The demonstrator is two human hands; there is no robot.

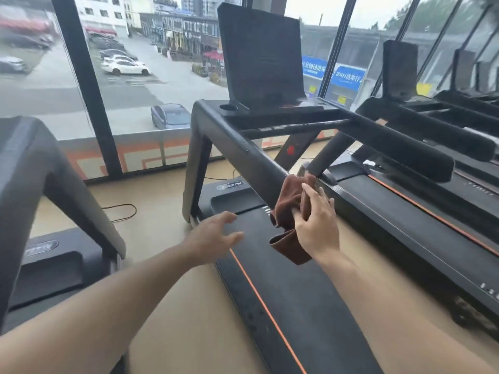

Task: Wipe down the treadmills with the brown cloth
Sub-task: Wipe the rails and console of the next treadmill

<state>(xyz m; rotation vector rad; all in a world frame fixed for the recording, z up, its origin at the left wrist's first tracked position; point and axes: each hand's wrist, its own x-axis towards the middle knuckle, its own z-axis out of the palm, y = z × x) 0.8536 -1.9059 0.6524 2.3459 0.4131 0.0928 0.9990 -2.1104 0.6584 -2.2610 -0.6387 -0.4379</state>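
Wiping underway: right hand (316, 225), fingers (310, 194) clenched around the brown cloth (290, 201), presses it against the middle treadmill's left handrail (243, 147) near its end, left hand (216, 236) hovering relaxed at nine o'clock; next, seemingly, the rest of the rail.

My right hand (316, 225) is raised ahead of me, back toward me, fingers curled around a bunched brown cloth (290, 209), with my forearm running down to the lower right. My left hand (216, 237) reaches forward, lower and just beside it, fingers spread loose and holding nothing, bare forearm stretching back to the lower left.
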